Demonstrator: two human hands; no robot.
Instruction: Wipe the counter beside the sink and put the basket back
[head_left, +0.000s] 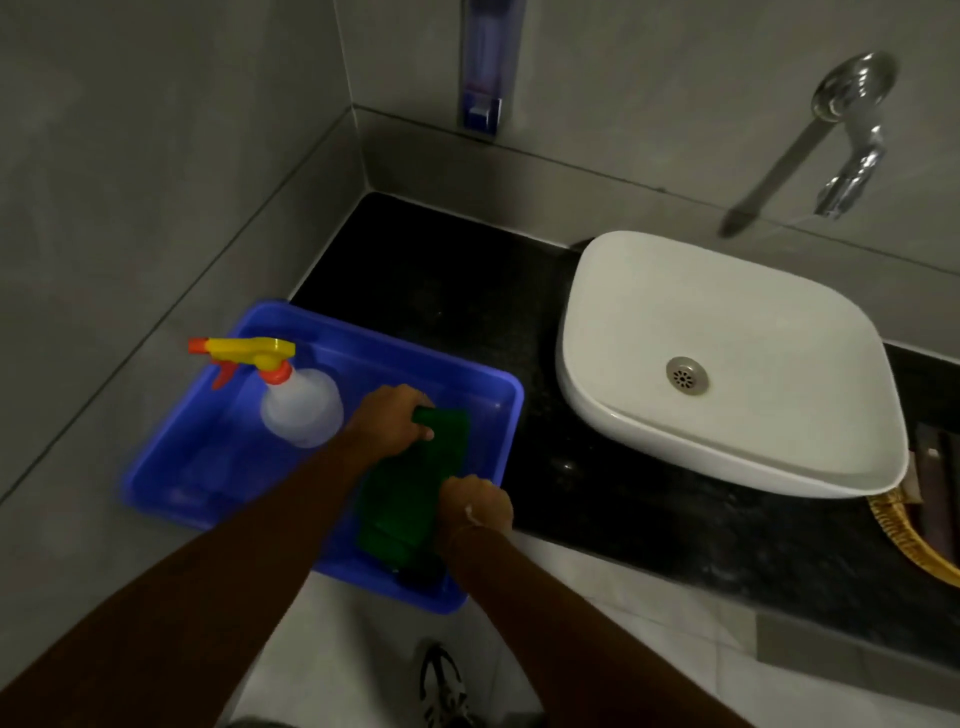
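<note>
A blue plastic basket (470, 382) sits at the left end of the black counter (441, 270), partly over the front edge. Inside it stand a clear spray bottle (304, 408) with a yellow and orange trigger and a folded green cloth (410, 488). My left hand (392, 413) grips the cloth's far end. My right hand (480, 501) holds its near right edge, low by the basket's right wall. The white sink (727, 364) stands on the counter to the right of the basket.
A chrome tap (852, 171) juts from the wall above the sink. A soap dispenser (485, 78) hangs on the back wall. Grey tiled walls close off the left and back. A golden hose (909, 540) lies at the right edge. My shoe (444, 686) is on the floor below.
</note>
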